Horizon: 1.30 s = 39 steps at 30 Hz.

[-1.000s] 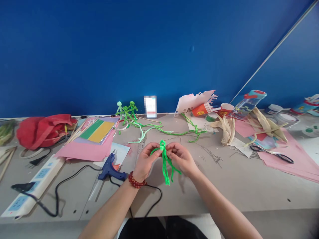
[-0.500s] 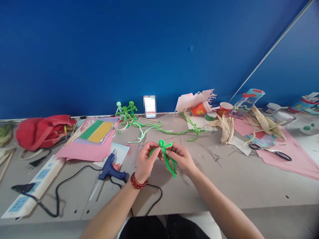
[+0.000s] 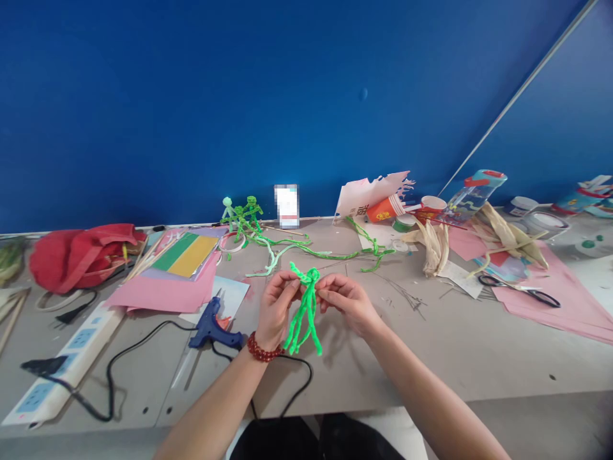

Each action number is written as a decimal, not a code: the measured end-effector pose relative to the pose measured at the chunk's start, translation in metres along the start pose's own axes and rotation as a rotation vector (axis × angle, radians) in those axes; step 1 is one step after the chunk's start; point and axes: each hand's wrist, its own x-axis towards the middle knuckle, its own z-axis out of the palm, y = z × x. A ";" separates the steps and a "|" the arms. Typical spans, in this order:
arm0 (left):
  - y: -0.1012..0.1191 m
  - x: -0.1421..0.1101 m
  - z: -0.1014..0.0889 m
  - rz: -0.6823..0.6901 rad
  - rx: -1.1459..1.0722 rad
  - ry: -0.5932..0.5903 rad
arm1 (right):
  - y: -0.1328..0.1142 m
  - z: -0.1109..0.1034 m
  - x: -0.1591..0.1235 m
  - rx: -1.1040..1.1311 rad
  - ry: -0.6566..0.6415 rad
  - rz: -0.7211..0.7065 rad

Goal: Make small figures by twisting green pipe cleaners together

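Both my hands hold a bright green pipe-cleaner figure (image 3: 305,313) above the grey table (image 3: 431,358). My left hand (image 3: 276,308), with a red bead bracelet on the wrist, pinches its upper left part. My right hand (image 3: 347,301) pinches the top right, near the small loop head. Loose green strands hang down between my hands. Two finished green figures (image 3: 242,216) stand at the back by the blue wall, with loose green pipe cleaners (image 3: 306,250) lying just in front of them.
A blue glue gun (image 3: 211,326) with a black cord lies left of my hands, beside a white power strip (image 3: 67,358). Pink paper (image 3: 163,287), a red bag (image 3: 79,255), scissors (image 3: 520,291), corn husks (image 3: 433,246) and paper cups (image 3: 390,207) are spread around.
My hands turned the green figure: its strands swung from hanging right of centre, up and sideways, to hanging straight down between my hands. Both pinches stayed on it.
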 end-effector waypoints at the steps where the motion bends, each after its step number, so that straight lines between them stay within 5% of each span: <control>1: 0.000 0.000 0.000 0.008 -0.001 0.009 | 0.000 0.000 0.000 -0.002 -0.009 -0.008; 8: -0.002 0.000 -0.001 0.111 0.151 -0.025 | 0.001 0.003 -0.002 0.005 -0.045 -0.036; 14: 0.001 -0.003 -0.006 0.546 0.642 0.105 | 0.006 0.002 0.002 -0.036 0.028 -0.089; 19: -0.009 -0.008 -0.007 0.323 0.629 -0.067 | 0.009 0.003 0.002 -0.085 0.020 -0.108; 23: -0.011 -0.007 -0.004 0.110 0.376 -0.060 | 0.005 0.003 -0.001 -0.154 0.025 -0.139; 26: -0.009 -0.006 -0.003 -0.005 0.168 -0.096 | 0.002 -0.001 -0.001 -0.234 0.152 -0.203; 30: -0.008 -0.006 -0.002 -0.082 0.008 -0.121 | -0.001 -0.006 0.000 -0.385 0.289 -0.350; 39: -0.007 -0.008 0.001 -0.106 0.017 -0.174 | -0.004 -0.003 -0.002 -0.830 0.092 -0.617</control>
